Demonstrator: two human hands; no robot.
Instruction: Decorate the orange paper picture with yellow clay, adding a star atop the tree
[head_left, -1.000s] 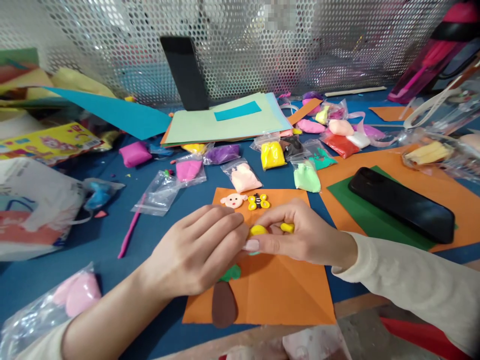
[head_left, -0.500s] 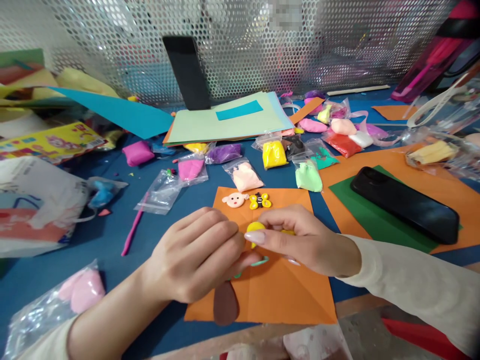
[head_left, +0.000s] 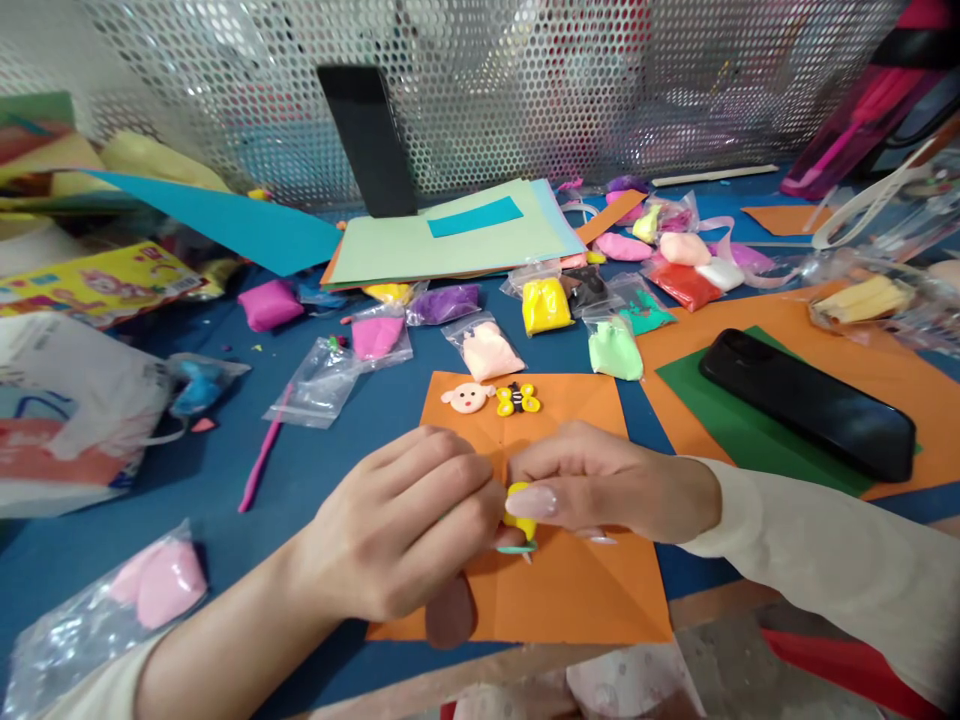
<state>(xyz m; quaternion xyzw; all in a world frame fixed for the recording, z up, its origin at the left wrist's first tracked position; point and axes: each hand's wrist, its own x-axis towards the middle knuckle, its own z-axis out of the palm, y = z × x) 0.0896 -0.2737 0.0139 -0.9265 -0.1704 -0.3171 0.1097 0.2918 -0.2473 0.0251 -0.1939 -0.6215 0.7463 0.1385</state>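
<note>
My right hand (head_left: 600, 490) pinches a small yellow clay piece (head_left: 520, 508) between thumb and fingers, above the orange paper sheet (head_left: 585, 590). Against it, my left hand (head_left: 416, 520) is closed, its back towards me. A thin green clay piece (head_left: 516, 548) shows at the left fingertips; the rest of it is hidden by the hand. Partly under the left hand lies a flat brown clay oval (head_left: 450, 612). Beyond the hands, a pale pink clay animal face (head_left: 466, 398) and a yellow and black clay butterfly (head_left: 517, 399) rest side by side on the sheet.
Bagged clay in several colours, such as a yellow pack (head_left: 546, 306), lies behind the sheet. A pink tool (head_left: 262, 460) is at the left. A black phone (head_left: 810, 405) rests on green paper at the right; another dark phone (head_left: 369, 140) leans on the perforated panel.
My hands have come together, the left moving slightly right. The yellow piece is lower and now touches or nearly touches the green piece. The view has shifted slightly.
</note>
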